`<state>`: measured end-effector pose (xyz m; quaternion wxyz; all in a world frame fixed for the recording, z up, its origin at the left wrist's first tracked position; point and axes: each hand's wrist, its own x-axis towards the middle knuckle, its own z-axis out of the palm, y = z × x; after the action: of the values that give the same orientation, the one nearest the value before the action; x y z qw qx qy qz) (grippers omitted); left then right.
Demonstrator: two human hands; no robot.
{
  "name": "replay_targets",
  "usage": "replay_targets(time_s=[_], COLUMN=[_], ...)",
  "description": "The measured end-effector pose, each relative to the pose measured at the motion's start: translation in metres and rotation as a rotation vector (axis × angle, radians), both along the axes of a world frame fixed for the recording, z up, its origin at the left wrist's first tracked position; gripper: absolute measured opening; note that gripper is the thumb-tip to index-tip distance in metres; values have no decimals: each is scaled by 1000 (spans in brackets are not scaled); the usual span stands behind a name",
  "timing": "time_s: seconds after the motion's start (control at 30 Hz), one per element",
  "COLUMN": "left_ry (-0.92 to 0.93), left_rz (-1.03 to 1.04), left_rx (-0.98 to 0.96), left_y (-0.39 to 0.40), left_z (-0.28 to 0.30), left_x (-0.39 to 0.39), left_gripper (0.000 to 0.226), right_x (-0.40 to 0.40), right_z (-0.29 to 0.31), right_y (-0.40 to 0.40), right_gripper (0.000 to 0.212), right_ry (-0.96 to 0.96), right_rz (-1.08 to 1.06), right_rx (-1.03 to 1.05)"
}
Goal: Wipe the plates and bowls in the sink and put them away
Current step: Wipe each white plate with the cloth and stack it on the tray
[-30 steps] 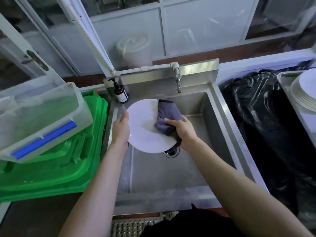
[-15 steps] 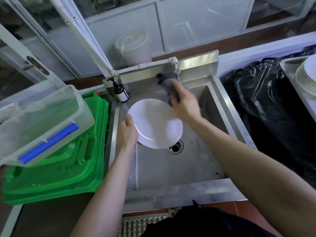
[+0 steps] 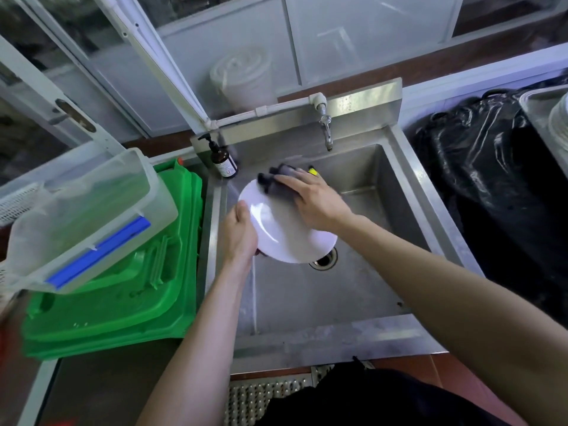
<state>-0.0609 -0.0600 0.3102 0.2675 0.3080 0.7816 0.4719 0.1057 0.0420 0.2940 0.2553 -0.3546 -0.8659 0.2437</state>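
Head view. A steel sink [image 3: 353, 302] fills the middle of the frame, its drain [image 3: 324, 259] partly hidden under the plate. A tap [image 3: 326, 130] hangs over the basin from a white pipe along the back wall at upper centre. A brown pump bottle [image 3: 223, 159] stands on the sink's back left corner. To the left lies a stack of green plastic lids [image 3: 123, 287], and a clear plastic box [image 3: 83, 216] with a blue clasp rests tilted on top of it. At the right edge, black plastic bags [image 3: 498, 186] lie beside the sink, and a stack of white plates [image 3: 560, 118] shows at the far right, cut off by the frame. A white bucket [image 3: 242, 75] stands behind the window glass at the top. A small yellow thing just beyond the fingers of the right hand is too little to tell.

The white plate [image 3: 276, 229] is held tilted above the basin, in the centre of the frame. The left hand [image 3: 238, 235] grips its left rim, thumb on the upper face, fingers curled under. The right hand [image 3: 310, 201] lies over the plate's upper right part, fingers nearly straight, pressing a dark cloth [image 3: 278, 179] against the plate's far edge. The cloth is blurred and bunches out past the fingertips.
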Motion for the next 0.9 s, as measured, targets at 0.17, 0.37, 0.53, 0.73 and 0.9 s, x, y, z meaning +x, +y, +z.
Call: replay_targets(time_s=[0.17, 0.37, 0.53, 0.73, 0.9], left_ry=[-277, -343, -428, 97, -754], left_rz=[261, 313, 201, 79, -17], left_rx=[25, -43, -175, -243, 243], left_y=[13, 13, 23, 14, -7], left_z=[9, 12, 51, 37, -12], left_x=[-23, -31, -25, -40, 11], left_gripper=[39, 35, 29, 68, 70], right_x=[1, 33, 21, 46, 52], right_z=[26, -10, -1, 1, -18], right_y=[-50, -38, -31, -30, -37], right_gripper=[54, 60, 38, 48, 43], right_ry=[30, -111, 132, 792, 1141], right_rz=[309, 254, 122, -283, -284], right_rx=[65, 285, 234, -756, -1289])
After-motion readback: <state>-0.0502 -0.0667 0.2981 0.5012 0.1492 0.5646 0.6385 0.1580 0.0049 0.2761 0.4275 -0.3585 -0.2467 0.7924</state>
